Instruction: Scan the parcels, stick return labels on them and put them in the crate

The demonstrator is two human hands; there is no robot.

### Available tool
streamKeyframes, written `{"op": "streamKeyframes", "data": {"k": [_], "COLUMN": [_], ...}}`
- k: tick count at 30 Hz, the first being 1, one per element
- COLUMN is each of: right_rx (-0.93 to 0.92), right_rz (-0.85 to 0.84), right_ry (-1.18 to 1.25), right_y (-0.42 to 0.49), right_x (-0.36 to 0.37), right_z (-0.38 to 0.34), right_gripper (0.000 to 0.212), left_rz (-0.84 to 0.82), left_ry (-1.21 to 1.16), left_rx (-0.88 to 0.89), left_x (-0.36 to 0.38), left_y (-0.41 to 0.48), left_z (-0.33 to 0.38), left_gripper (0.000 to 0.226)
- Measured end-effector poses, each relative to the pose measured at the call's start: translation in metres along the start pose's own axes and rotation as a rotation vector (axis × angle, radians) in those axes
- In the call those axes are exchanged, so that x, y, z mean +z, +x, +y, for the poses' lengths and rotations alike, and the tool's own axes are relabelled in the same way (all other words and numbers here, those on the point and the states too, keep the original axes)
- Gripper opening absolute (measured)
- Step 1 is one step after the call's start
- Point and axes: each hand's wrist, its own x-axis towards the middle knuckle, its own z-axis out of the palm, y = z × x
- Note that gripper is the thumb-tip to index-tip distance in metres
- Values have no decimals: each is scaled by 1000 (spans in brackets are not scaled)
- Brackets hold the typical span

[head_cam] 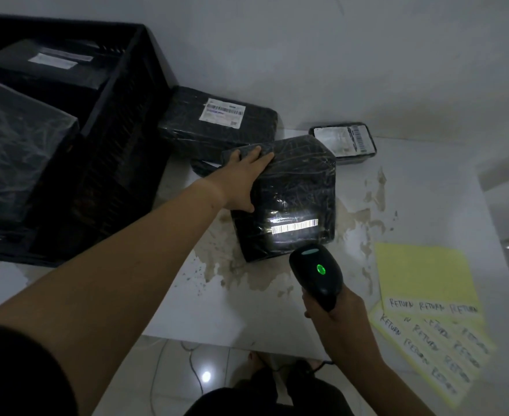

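A black wrapped parcel stands on the white table, its barcode lit by the scanner's beam. My left hand grips its upper left edge, thumb down the side. My right hand holds the black barcode scanner, green light on, pointed at that barcode from just in front. The black crate stands at the left with two wrapped parcels inside. Yellow sheets of RETURN labels lie at the right.
Behind the held parcel lie a flat black parcel with a white shipping label and a small parcel by the wall. The table surface is stained around the parcel. The scanner cable hangs past the table's front edge to the tiled floor.
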Motion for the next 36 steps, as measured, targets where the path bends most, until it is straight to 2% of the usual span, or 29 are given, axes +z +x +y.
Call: {"op": "streamKeyframes", "data": {"k": [7, 13, 27, 36], "right_rx": [-17, -56, -12, -23], "right_rz": [-17, -21, 6, 34], "right_ry": [3, 3, 27, 57], "right_y": [-9, -25, -34, 6], "right_x": [-3, -8, -13, 6], "right_z": [-3, -7, -10, -10], "right_gripper": [25, 17, 15, 28], "left_rz": [-16, -18, -7, 3], "left_ry": [3, -12, -9, 2], "left_rx": [-9, -6, -4, 2], "left_x": [-2, -2, -1, 2], "left_y": [5, 4, 1, 0], "left_z": [-4, -2, -1, 0], "left_gripper": [127, 125, 126, 126]}}
